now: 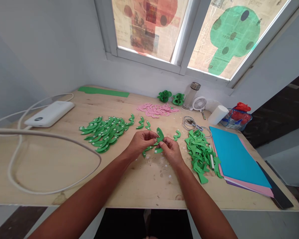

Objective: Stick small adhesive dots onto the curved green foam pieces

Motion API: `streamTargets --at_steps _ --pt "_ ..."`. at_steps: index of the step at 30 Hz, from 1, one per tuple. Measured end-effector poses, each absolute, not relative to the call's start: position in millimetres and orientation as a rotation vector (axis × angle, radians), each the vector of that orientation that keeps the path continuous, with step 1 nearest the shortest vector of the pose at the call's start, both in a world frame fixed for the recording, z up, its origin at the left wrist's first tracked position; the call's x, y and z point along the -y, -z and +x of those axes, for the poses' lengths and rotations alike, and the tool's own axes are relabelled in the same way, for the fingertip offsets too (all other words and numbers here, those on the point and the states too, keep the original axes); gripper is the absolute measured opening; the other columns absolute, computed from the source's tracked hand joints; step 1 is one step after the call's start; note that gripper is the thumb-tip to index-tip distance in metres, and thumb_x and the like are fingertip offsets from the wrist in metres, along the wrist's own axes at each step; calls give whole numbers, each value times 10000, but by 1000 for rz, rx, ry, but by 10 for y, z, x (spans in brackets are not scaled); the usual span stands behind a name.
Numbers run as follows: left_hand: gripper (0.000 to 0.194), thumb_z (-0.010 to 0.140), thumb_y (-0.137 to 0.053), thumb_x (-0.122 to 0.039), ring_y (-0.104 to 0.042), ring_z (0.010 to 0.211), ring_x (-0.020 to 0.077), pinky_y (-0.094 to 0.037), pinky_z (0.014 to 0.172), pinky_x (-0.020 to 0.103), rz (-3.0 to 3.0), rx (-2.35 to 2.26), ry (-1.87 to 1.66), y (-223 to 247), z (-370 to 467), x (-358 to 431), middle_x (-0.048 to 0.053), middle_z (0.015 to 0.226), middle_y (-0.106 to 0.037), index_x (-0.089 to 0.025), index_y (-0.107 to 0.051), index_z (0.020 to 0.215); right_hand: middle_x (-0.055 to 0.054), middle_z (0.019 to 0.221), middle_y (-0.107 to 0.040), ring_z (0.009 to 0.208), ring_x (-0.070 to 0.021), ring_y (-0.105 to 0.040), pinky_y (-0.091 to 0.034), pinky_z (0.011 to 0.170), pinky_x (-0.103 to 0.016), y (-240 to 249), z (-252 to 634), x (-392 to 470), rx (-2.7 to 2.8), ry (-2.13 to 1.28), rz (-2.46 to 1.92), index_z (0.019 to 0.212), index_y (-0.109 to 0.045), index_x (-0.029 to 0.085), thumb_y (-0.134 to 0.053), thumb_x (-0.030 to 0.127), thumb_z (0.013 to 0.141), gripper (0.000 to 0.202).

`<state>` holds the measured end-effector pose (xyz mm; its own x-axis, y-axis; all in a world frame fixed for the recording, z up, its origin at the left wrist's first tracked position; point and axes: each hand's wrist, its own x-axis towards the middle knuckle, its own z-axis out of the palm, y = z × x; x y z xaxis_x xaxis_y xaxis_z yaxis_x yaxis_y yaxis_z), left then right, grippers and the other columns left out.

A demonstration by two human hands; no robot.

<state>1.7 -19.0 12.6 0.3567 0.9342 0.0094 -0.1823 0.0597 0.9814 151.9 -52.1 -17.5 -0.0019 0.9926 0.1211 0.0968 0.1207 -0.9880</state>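
Near the table's middle, my left hand (142,142) and my right hand (172,152) pinch a curved green paper cutout (160,133) between thumbs and fingers. More green pieces, one a strip with a white square (158,150), lie beneath my hands, partly hidden by them. Left of my left hand spreads a heap of curved green cutouts (106,132), many bearing small white squares. A few single cutouts (140,122) sit beyond my hands, and a wavy one (177,134) lies just past my right hand. Tiny white bits dot the wood by my right wrist.
Green scraps (199,151) with a white pen (211,157) lie right, beside blue sheets (236,156). Scissors (193,123) and tape rings (188,121) are behind. Farther back are pink cutouts (158,110), a bottle (190,96) and a fan (199,103). A white cable (57,191) loops left.
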Motion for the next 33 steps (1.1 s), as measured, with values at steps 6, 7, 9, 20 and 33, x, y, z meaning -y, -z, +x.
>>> streamTargets --at_steps 6,7,9,20,33 --pt "177 579 -744 -219 -566 620 115 -439 598 223 1213 -817 -1006 -108 32 199 -1 659 -639 -134 -664 712 1 630 -615 540 -117 -506 -382 518 -228 169 1503 523 1273 -1086 -1192 682 -593 168 -592 360 755 205" --pt "185 580 -748 -221 -566 625 113 -439 603 222 1207 -802 -999 -108 27 196 -2 667 -641 -135 -668 723 2 627 -617 535 -115 -505 -383 518 -228 160 1502 525 1251 -1104 -1182 672 -594 169 -594 357 753 205" --pt "204 594 -751 -230 -563 623 109 -444 614 225 1184 -774 -978 -108 9 184 -1 675 -644 -138 -678 760 2 627 -621 539 -115 -508 -392 534 -232 142 1505 529 1206 -1147 -1151 670 -603 170 -599 350 752 198" --pt "230 617 -770 -295 -554 575 109 -436 577 236 1146 -669 -845 -51 -13 143 30 657 -662 -132 -672 746 1 589 -614 579 -136 -535 -420 583 -250 80 1499 569 1113 -1253 -1023 655 -623 180 -625 330 735 170" --pt "220 653 -748 -318 -574 604 128 -449 607 252 1203 -675 -815 -27 -24 116 42 644 -663 -130 -651 716 5 590 -607 589 -146 -552 -437 591 -259 41 1486 578 1209 -1243 -1035 714 -613 191 -589 384 758 199"
